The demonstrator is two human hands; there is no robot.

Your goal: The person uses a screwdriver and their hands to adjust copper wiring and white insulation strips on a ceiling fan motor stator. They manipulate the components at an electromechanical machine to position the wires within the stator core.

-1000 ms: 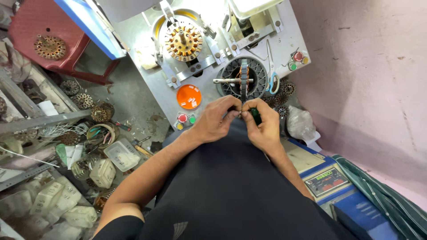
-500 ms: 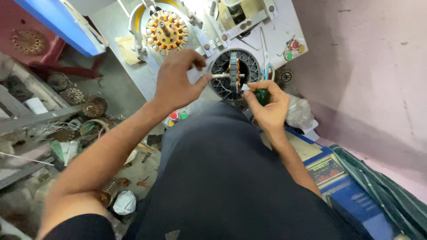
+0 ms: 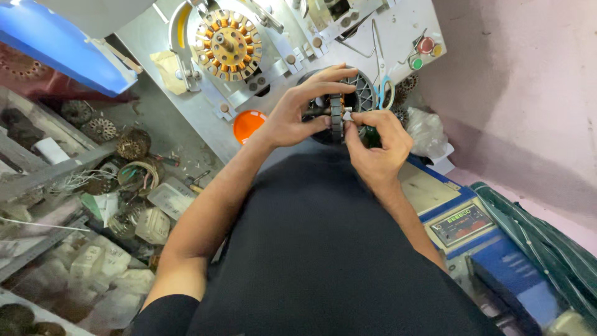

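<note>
My left hand (image 3: 298, 111) and my right hand (image 3: 376, 144) meet in front of a grey winding machine (image 3: 385, 28). Both grip a dark round stator core (image 3: 336, 117) held edge-on on a shaft, over a black ribbed circular fixture (image 3: 362, 93). My left fingers curl over the core's top and left side. My right thumb and fingers pinch its right edge, where a small white piece shows. A second stator with copper-coloured windings (image 3: 227, 45) sits mounted on the machine to the upper left.
Blue-handled scissors (image 3: 380, 87) hang on the machine panel beside red, green and yellow buttons (image 3: 424, 50). An orange round button (image 3: 247, 124) sits lower left. Wound stators and plastic parts (image 3: 118, 186) litter the floor at left. A blue device with a display (image 3: 463, 224) lies at right.
My left hand came down from the upper stator to the dark core, and my right hand rose to meet it. The camera tilted nearer to the machine.
</note>
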